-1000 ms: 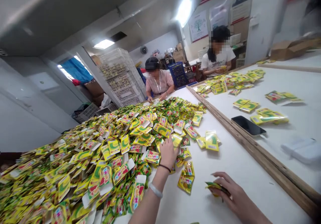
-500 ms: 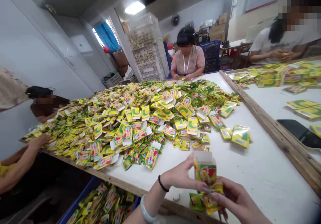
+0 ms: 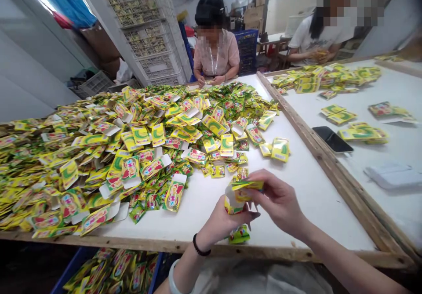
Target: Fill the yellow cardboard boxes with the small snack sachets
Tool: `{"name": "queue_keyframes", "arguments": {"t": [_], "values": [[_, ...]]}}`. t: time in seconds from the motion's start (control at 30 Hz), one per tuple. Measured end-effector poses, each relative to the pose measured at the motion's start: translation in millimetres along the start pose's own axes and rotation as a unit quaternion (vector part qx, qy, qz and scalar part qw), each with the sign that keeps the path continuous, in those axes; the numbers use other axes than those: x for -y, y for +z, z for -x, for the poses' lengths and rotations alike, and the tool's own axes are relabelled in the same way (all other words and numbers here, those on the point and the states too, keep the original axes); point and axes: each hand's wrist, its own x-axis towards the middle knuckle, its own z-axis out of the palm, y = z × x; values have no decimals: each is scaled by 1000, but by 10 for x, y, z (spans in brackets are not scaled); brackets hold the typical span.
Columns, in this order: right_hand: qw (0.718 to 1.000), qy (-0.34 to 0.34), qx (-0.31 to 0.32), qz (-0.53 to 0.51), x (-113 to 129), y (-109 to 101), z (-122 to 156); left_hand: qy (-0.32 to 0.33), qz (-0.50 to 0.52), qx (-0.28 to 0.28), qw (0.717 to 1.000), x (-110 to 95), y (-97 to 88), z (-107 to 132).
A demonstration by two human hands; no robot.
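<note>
Well, the left grip (image 3: 219, 226) was curled closed around a yellow-green foil sachet (image 3: 233, 204), its white paper end showing, while the right grip (image 3: 279, 201) pinched a narrow yellow strip (image 3: 247, 185) across the top of it between thumb and fingertips, so neither hand was released. Such a sachet would likely weigh next to nothing and feel thin, slick and easily creased, so it seemed best taken by its flat edges with the fingertips. Another sachet (image 3: 239, 234) lay on the white worktop (image 3: 313, 210) just below the hands, at six o'clock. A large heap of similar sachets (image 3: 132, 153) spread out at ten o'clock; a wooden rail (image 3: 343, 184) ran off at two o'clock, with a phone (image 3: 332, 139) beyond it. A blue crate (image 3: 70, 271) of sachets sat below the worktop's near edge at seven o'clock, and a co-worker (image 3: 216, 50) sat beyond the heap at twelve o'clock.
</note>
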Motion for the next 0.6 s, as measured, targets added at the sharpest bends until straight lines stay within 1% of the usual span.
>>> {"name": "queue_keyframes", "arguments": {"t": [0.03,0.1,0.17,0.23,0.33,0.37,0.43,0.47,0.53,0.6], "values": [[998,-26,34,40,9,24,-16,6,-7,-3,1000,-9,3,10],[983,-55,129,121,26,29,-18,11,-23,4,1000,-22,-10,39],[958,-48,214,184,52,3,4,12,-42,23,999,-15,-23,68],[940,-18,259,222,78,-19,24,15,-66,32,997,14,-15,88],[935,33,275,220,87,-47,22,20,-82,33,996,68,11,99],[939,52,275,198,78,-65,16,12,-77,35,996,78,9,98],[953,79,253,147,46,-115,11,-20,-52,49,997,80,-19,94],[960,79,236,127,27,-143,16,-37,-37,61,997,71,-41,92],[967,46,222,114,-1,-183,47,-58,-11,89,994,49,-81,87],[958,18,259,123,-8,-181,100,-66,5,116,991,45,-92,83]]}}
